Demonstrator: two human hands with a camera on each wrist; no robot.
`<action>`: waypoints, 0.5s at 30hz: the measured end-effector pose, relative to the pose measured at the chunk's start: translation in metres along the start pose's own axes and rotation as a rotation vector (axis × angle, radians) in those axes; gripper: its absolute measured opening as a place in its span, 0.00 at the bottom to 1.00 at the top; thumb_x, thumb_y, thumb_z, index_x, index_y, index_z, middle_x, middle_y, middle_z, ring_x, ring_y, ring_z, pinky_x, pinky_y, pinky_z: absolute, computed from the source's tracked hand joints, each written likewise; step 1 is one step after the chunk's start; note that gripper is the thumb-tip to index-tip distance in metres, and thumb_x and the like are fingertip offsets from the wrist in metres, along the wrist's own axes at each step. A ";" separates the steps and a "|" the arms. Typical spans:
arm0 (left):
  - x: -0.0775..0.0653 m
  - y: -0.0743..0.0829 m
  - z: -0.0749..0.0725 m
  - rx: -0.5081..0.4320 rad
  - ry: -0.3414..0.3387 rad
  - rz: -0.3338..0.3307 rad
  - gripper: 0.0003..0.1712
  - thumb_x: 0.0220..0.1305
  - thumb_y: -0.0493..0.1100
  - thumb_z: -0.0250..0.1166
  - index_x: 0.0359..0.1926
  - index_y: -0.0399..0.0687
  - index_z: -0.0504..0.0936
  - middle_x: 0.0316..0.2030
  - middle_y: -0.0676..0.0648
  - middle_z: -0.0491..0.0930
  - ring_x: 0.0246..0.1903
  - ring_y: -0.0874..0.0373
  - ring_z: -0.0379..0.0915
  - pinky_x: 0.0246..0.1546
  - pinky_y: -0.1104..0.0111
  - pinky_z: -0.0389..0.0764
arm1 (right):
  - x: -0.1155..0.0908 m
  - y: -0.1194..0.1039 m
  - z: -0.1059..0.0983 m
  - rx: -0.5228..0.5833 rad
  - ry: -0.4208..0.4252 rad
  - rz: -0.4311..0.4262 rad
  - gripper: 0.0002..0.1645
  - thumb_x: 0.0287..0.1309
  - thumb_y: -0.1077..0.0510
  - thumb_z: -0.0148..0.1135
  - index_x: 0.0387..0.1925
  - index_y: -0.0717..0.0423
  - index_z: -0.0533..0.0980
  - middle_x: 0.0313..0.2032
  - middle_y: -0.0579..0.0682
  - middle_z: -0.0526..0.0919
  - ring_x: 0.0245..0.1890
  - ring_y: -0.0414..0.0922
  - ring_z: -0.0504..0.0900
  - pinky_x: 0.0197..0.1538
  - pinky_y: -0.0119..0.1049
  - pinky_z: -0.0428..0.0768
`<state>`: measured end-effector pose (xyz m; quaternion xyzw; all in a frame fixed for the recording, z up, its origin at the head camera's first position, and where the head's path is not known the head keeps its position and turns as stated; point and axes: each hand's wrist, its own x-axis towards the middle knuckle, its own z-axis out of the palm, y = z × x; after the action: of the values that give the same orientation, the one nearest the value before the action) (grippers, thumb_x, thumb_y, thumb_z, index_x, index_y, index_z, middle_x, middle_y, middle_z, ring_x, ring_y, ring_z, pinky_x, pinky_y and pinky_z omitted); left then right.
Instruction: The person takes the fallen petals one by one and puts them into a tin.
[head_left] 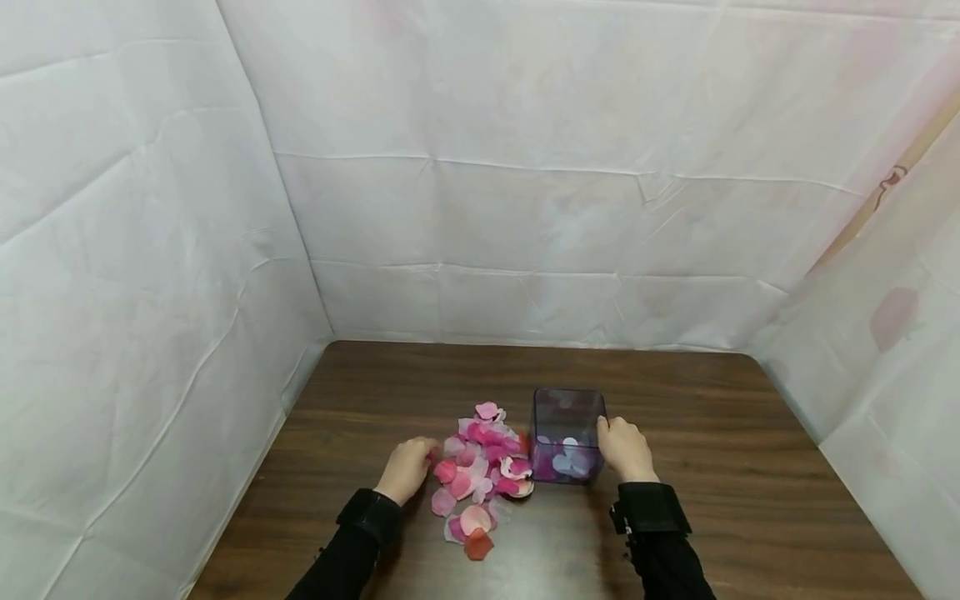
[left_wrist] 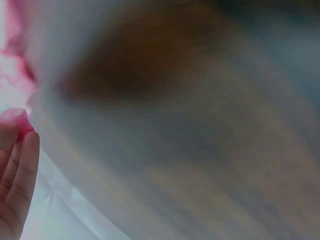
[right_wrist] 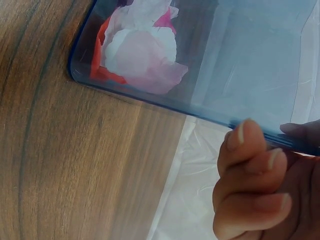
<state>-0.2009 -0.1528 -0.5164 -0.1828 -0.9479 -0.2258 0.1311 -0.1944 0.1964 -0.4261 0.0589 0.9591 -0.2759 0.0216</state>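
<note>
At the left edge of a loose pile of artificial petals [head_left: 480, 458], pink, magenta, white and red, is my left hand [head_left: 407, 469]. Its thumb and fingertips pinch a pink petal [left_wrist: 21, 120] in the left wrist view. A dark see-through plastic box [head_left: 546, 414] stands on the table just right of the pile. My right hand [head_left: 626, 450] pinches the rim on its right side. In the right wrist view the thumb and index finger are on either side of the box wall [right_wrist: 250, 75]. White, pink and red petals [right_wrist: 140, 60] lie at the bottom of the box.
The brown wooden table [head_left: 750, 467] has white fabric hung around its back, left and right sides [head_left: 525, 217]. An orange-red petal [head_left: 478, 546] lies at the near end of the pile. Most of the left wrist view is blurred.
</note>
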 end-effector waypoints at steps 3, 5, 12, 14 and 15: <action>0.014 0.008 -0.008 -0.051 0.020 -0.008 0.08 0.55 0.28 0.64 0.36 0.41 0.84 0.30 0.45 0.83 0.33 0.54 0.80 0.37 0.61 0.80 | 0.000 0.000 -0.001 0.016 -0.008 0.008 0.27 0.70 0.51 0.35 0.16 0.57 0.65 0.15 0.53 0.71 0.17 0.46 0.73 0.25 0.37 0.67; 0.025 0.017 -0.012 -0.119 0.022 -0.006 0.09 0.57 0.28 0.62 0.38 0.41 0.84 0.34 0.45 0.84 0.35 0.53 0.80 0.40 0.60 0.80 | 0.001 0.000 -0.001 0.016 -0.016 0.010 0.27 0.70 0.51 0.34 0.15 0.56 0.64 0.14 0.52 0.70 0.16 0.46 0.72 0.24 0.36 0.66; 0.070 0.073 -0.019 -0.332 0.012 0.128 0.10 0.58 0.29 0.62 0.40 0.41 0.84 0.37 0.45 0.84 0.38 0.55 0.80 0.39 0.67 0.80 | 0.000 0.001 0.000 0.004 -0.005 -0.006 0.29 0.70 0.52 0.34 0.15 0.58 0.67 0.13 0.52 0.74 0.14 0.45 0.73 0.26 0.38 0.69; 0.082 0.094 -0.021 -0.358 -0.006 0.170 0.10 0.59 0.30 0.61 0.41 0.41 0.84 0.38 0.46 0.83 0.38 0.56 0.80 0.39 0.69 0.80 | 0.000 0.000 -0.001 0.010 -0.006 -0.010 0.28 0.70 0.52 0.35 0.15 0.58 0.68 0.14 0.52 0.75 0.14 0.44 0.74 0.25 0.39 0.70; 0.088 0.104 -0.021 -0.353 -0.011 0.197 0.10 0.60 0.30 0.61 0.40 0.42 0.84 0.38 0.46 0.83 0.38 0.57 0.79 0.39 0.71 0.79 | 0.000 0.000 -0.001 0.009 -0.006 -0.008 0.28 0.70 0.52 0.35 0.15 0.58 0.67 0.14 0.52 0.75 0.14 0.44 0.74 0.25 0.39 0.70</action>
<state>-0.2341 -0.0506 -0.4296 -0.2960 -0.8717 -0.3737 0.1135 -0.1943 0.1971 -0.4255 0.0541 0.9580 -0.2807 0.0233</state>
